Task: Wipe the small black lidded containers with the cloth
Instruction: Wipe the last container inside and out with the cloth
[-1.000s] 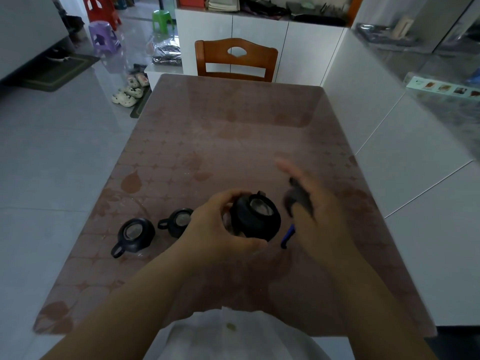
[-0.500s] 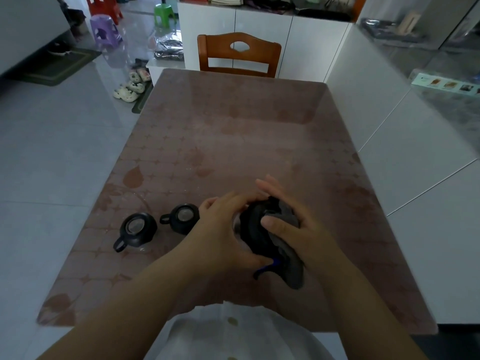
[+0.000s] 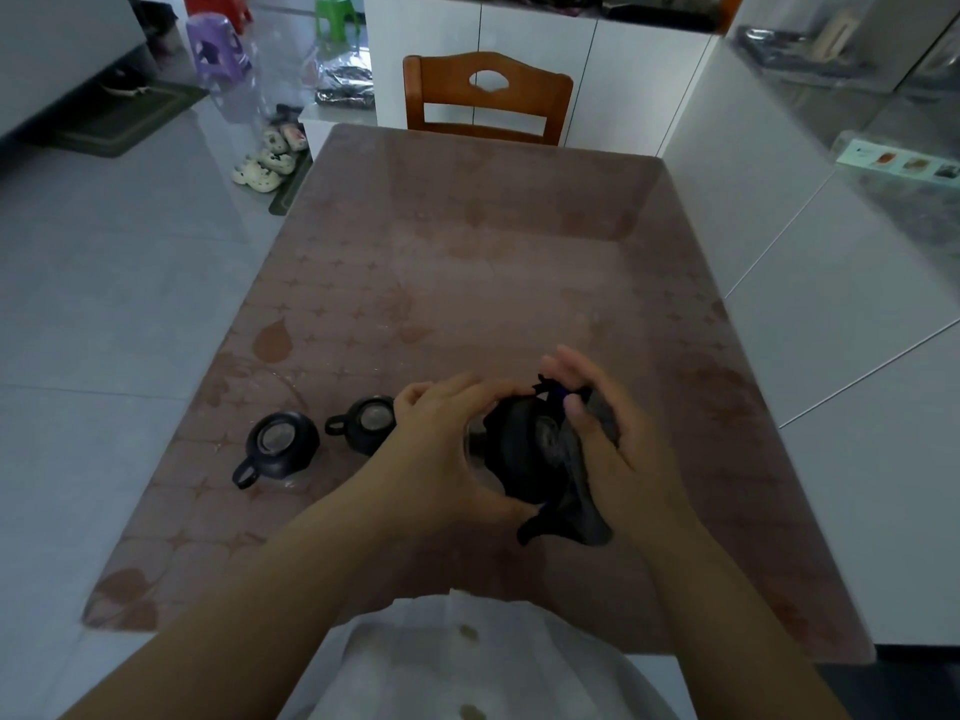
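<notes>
My left hand (image 3: pixel 441 449) grips a small black lidded container (image 3: pixel 517 454) above the near middle of the table, its lid tilted toward my right hand. My right hand (image 3: pixel 618 439) presses a dark grey cloth (image 3: pixel 574 491) against that lid with the thumb, the fingers stretched out above; the cloth's loose end hangs below the container. Two more black lidded containers stand on the table to the left, one (image 3: pixel 280 446) with its loop handle toward me, the other (image 3: pixel 366 423) partly behind my left hand.
The brown patterned table (image 3: pixel 493 283) stretches ahead to a wooden chair (image 3: pixel 488 96) at its far end. White cabinets (image 3: pixel 810 283) run along the right side. Grey tiled floor with slippers (image 3: pixel 267 158) and stools lies to the left.
My right hand brought the cloth onto the held container and has shifted it up across the lid. The two containers on the table have stayed put.
</notes>
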### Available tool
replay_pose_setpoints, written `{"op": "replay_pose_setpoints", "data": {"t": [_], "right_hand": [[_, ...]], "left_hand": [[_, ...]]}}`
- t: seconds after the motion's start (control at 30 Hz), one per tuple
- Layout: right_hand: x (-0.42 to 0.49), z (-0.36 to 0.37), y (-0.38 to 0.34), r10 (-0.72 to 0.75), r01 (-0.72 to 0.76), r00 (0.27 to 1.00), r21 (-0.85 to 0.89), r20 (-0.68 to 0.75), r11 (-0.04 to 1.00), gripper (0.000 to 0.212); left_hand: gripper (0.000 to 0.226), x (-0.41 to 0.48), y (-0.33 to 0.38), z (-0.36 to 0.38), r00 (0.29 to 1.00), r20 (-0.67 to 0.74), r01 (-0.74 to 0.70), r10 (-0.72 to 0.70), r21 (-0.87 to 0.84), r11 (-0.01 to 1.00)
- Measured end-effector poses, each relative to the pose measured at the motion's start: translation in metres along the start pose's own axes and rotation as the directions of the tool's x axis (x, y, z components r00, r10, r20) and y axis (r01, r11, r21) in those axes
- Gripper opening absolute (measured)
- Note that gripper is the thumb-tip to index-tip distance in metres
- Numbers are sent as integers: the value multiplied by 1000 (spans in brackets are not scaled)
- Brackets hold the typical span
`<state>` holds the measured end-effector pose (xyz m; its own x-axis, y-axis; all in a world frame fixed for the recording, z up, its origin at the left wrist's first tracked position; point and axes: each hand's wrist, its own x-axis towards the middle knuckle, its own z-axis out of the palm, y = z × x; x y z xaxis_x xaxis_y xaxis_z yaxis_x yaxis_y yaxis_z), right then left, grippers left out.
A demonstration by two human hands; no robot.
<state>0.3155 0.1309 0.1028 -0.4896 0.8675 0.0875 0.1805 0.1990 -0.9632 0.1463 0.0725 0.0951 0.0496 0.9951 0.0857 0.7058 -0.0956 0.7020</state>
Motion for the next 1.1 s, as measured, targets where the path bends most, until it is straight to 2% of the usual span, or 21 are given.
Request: {"op": "replay_pose_setpoints", "data": {"t": [0.07,0.13,0.2,0.27,0.37,0.5,0.6,0.63,0.73,0.83,0.87,0.93,1.0,1.1], "right_hand": [[1,-1,-5,-7,5,998,-25,-67,1000,34],[0,4,-11,-18,20,1000,-109,18,994,37],[0,8,-12,-18,29,996,-117,91,993,30],[1,7,-10,-10,15,998,-78,66,997,26],[3,4,-1,-15,17,1000,-80,21,997,29],[2,4,8,-23,17,994,-56,-107,998,36],[-1,4,4,-72,87,961,44,-267,995,24],[-4,5,3,-97,115,948,43,-304,992,25],[-14,13,2,-111,121,958,19,-265,993,38],[-17,26,6,-90,121,964,110,-251,987,47],[-15,28,7,-81,126,960,155,-268,980,45],[-10,27,5,-42,116,952,234,-302,965,36],[-7,21,6,62,31,953,299,-296,954,31],[-6,12,5,163,-76,961,353,-223,933,39]], "left_hand": [[82,0,1,3,1000,1,20,-20,-30,999],[77,0,4,5,1000,-25,15,-17,-75,997],[74,0,5,5,998,-54,5,-14,-155,988],[76,-2,5,4,998,-55,12,-25,-215,977],[80,-2,2,5,999,-32,25,-32,-207,978],[80,-3,2,8,993,35,115,-110,-254,960],[70,-4,8,8,977,63,213,-206,-418,883],[68,-5,9,9,969,75,243,-236,-469,849],[63,-5,7,10,949,99,293,-299,-625,724],[57,-5,8,9,956,146,275,-254,-745,608],[61,-5,8,9,959,154,268,-239,-774,574],[84,-5,6,8,963,136,244,-233,-808,536],[99,-5,4,6,969,123,220,-216,-830,513],[92,-4,7,5,978,123,192,-166,-833,518]]}}
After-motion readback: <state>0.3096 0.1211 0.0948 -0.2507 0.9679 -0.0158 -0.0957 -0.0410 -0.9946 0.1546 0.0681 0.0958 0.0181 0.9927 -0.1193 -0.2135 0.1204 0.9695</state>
